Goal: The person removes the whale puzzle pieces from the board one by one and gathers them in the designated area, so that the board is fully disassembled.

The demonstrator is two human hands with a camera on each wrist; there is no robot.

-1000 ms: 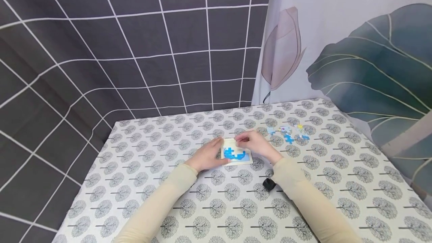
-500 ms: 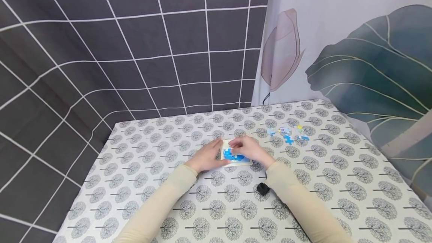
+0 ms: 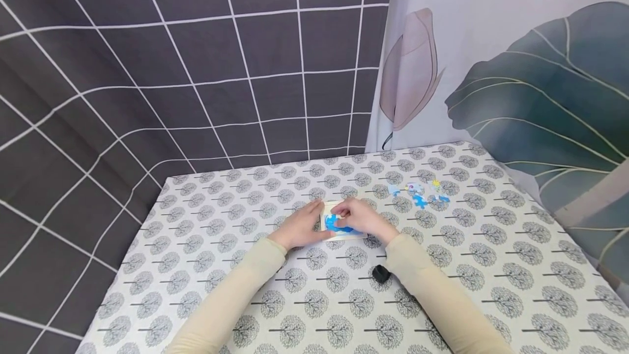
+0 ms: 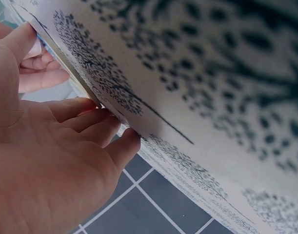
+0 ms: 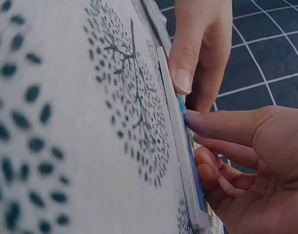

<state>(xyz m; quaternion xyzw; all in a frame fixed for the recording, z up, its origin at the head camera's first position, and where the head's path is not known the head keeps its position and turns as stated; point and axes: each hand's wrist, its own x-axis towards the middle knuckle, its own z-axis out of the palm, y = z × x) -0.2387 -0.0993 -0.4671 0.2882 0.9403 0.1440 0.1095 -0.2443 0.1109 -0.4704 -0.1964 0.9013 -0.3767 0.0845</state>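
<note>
A small jigsaw board (image 3: pixel 362 236) with a pale raised rim lies on the cloth, blue pieces (image 3: pixel 331 222) set inside it. My left hand (image 3: pixel 300 227) holds the board at its left side, thumb over the near rim and fingers along the far left edge. In the right wrist view, the left thumb (image 5: pixel 184 80) lies on the board's end. My right hand (image 3: pixel 361 216) is over the board from the right, its thumb and fingertips pinching what appears to be a puzzle piece, mostly hidden beneath them. The right thumb (image 5: pixel 207 122) touches the board's face.
Several loose puzzle pieces (image 3: pixel 419 201), blue, pale and one with a yellow sun, lie at the back right of the tree-print tablecloth (image 3: pixel 314 305). A black device (image 3: pixel 380 273) sits at the right wrist. A dark checked curtain (image 3: pixel 265 70) hangs behind the table.
My right hand has moved left and nearer across the board, from its far right corner to over the middle. The left hand keeps its place.
</note>
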